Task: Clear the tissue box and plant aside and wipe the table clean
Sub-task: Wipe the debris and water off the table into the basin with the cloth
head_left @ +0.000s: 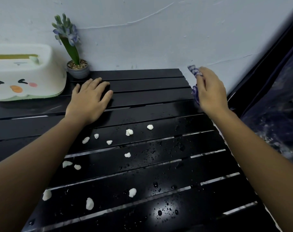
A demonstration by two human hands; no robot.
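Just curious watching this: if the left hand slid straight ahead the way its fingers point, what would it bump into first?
Probably nothing on the table: the left hand points up-right, past the plant pot, toward the wall. Depth is unclear.

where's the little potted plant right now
In the head view the potted plant stands at the far left of the black table, against the wall, just right of the tissue box and just beyond the left hand.

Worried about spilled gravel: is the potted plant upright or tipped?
Upright. The potted plant stands on its base on the table against the wall, gravel level inside the rim.
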